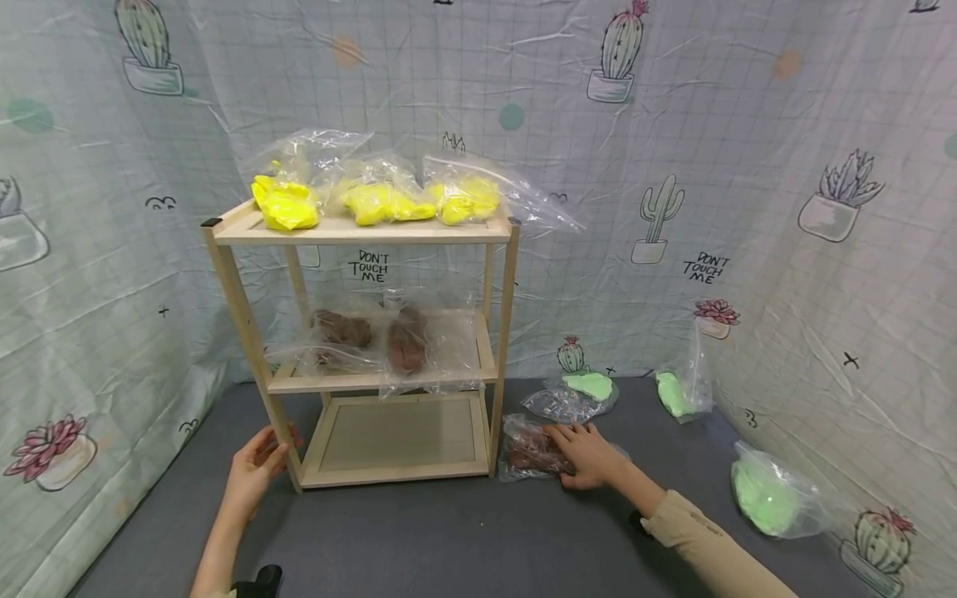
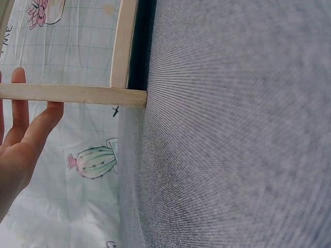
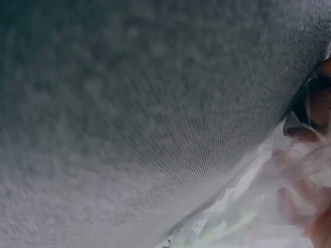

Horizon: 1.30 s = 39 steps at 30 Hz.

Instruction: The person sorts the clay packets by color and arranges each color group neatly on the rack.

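Crinkled plastic bag (image 1: pixel 529 448) — lumpy, brown-filled — is gripped by right hand (image 1: pixel 591 457); left hand (image 1: pixel 252 472) clasps straight wooden post (image 1: pixel 246 332).

Yellow lumps (image 1: pixel 287 209), brown lumps (image 1: pixel 531 450) and mint-green lumps (image 1: pixel 764 498) are showing through clear bags (image 1: pixel 542 214); a pale-tan shelf (image 1: pixel 359 238) is contrasting with a gray tabletop (image 1: pixel 419 540) and a cactus-printed, grid-lined curtain (image 1: pixel 564 274).

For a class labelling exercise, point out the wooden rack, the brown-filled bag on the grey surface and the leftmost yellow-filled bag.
Wooden rack (image 1: pixel 404 428): head view, on its bare bottom panel.
Brown-filled bag (image 1: pixel 527 449): head view, on its brown contents.
Leftmost yellow-filled bag (image 1: pixel 287 208): head view, on its yellow contents.
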Tool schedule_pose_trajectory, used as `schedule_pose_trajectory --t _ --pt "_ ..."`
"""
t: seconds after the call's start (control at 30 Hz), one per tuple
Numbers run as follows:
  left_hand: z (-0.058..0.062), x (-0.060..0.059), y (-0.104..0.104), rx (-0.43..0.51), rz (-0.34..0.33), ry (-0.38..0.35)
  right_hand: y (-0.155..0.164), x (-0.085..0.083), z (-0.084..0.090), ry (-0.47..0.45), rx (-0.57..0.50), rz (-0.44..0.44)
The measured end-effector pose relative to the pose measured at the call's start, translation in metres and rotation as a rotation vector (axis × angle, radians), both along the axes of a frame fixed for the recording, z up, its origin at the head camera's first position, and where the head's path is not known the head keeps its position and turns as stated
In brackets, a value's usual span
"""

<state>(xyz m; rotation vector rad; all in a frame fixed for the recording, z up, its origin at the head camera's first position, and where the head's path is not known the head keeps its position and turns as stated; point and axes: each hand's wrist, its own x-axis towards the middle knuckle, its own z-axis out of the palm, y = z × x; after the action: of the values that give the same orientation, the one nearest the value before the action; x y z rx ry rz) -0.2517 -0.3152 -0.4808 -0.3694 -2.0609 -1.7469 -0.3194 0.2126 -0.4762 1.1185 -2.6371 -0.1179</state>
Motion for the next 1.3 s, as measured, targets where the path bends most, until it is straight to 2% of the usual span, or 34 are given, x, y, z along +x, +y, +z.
schedule_pose_trajectory --t 0.17,0.3,0.37,0.43,0.53,0.67,0.73,0.87,1.1,1.3 --pt "-0.028 -0.02 -0.016 -0.003 0.037 -0.04 0.002 0.002 -0.002 0.057 -0.004 -0.009" --pt "-0.032 -0.024 -0.019 -0.008 0.035 -0.042 0.004 0.006 0.001 0.098 -0.035 0.0" --pt "-0.028 -0.02 -0.017 -0.007 0.018 -0.032 0.005 0.008 0.003 0.1 -0.058 0.005" --pt "-0.017 -0.013 -0.013 -0.02 0.0 -0.025 0.007 0.01 0.004 0.088 -0.082 0.007" --pt "-0.002 0.0 -0.003 0.015 -0.039 0.005 0.009 0.013 0.006 0.096 -0.118 0.005" --pt "0.014 0.011 0.008 0.04 -0.026 0.003 0.011 0.017 0.008 0.167 -0.166 -0.005" --pt "0.019 0.015 0.012 0.007 0.009 -0.021 0.013 0.02 0.01 0.216 -0.196 -0.012" --pt "0.023 0.016 0.014 0.008 0.014 -0.029 0.015 0.025 0.014 0.288 -0.258 -0.02" --pt "0.022 0.015 0.014 0.01 0.019 -0.029 0.021 0.037 0.024 0.338 -0.352 -0.011" --pt "0.022 0.015 0.013 0.005 0.023 -0.028 0.025 0.045 0.03 0.373 -0.391 -0.005"
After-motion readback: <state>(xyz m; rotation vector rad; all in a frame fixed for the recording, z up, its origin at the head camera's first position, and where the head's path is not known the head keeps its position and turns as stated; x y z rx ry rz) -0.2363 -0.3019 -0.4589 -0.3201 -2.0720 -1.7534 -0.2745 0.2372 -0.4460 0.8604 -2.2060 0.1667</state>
